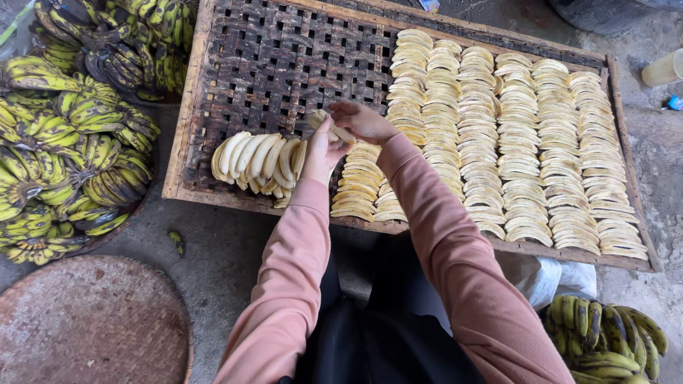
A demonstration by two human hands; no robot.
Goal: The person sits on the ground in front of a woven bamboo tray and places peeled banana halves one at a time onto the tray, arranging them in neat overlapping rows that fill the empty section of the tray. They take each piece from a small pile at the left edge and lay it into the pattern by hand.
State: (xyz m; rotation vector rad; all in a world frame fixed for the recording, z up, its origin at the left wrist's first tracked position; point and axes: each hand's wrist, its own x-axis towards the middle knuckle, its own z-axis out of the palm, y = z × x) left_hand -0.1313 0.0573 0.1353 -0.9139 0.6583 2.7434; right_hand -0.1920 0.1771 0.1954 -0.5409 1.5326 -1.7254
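Observation:
My left hand (320, 151) and my right hand (363, 121) meet over a woven wooden drying tray (270, 64) and together hold one pale peeled banana (331, 126). Whether a blade is in either hand I cannot tell. Just left of my hands lies a pile of whole peeled bananas (257, 160). Right below and to the right, flat banana slices (512, 135) lie overlapped in several neat rows that cover the tray's right half. Both arms wear pink sleeves.
Bunches of unpeeled green-yellow bananas (64, 142) are heaped at the left, and more lie at the bottom right (605, 341). A round woven tray (92, 320) sits on the concrete floor at bottom left. A pale cup (665, 69) stands at the right edge.

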